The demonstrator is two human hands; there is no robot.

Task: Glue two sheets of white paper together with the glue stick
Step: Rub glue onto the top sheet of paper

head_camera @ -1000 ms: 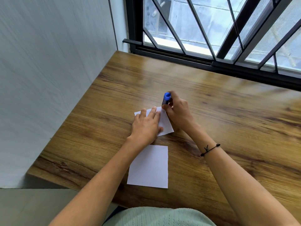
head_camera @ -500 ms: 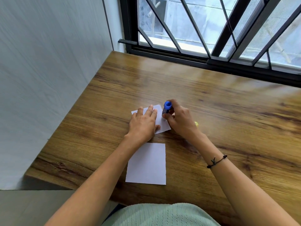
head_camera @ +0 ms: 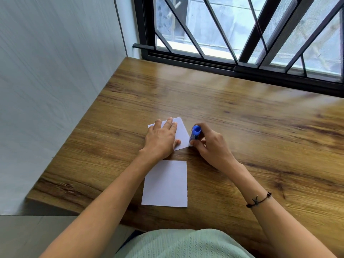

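Two small white paper sheets lie on the wooden table (head_camera: 242, 127). The far sheet (head_camera: 181, 133) is tilted and my left hand (head_camera: 162, 140) presses flat on it, fingers spread, covering most of it. My right hand (head_camera: 210, 146) grips a blue glue stick (head_camera: 195, 134), held upright with its lower end at the far sheet's near right corner. The near sheet (head_camera: 165, 183) lies bare and flat close to the table's front edge, just below my left wrist.
A white wall (head_camera: 46, 81) borders the table on the left. A black-framed barred window (head_camera: 242, 34) runs along the far edge. The table's front edge (head_camera: 83, 207) drops off near my body.
My right hand has drawn the glue stick down the far sheet's right edge, from its far corner toward its near right corner. My left hand stays pressed on the sheet.
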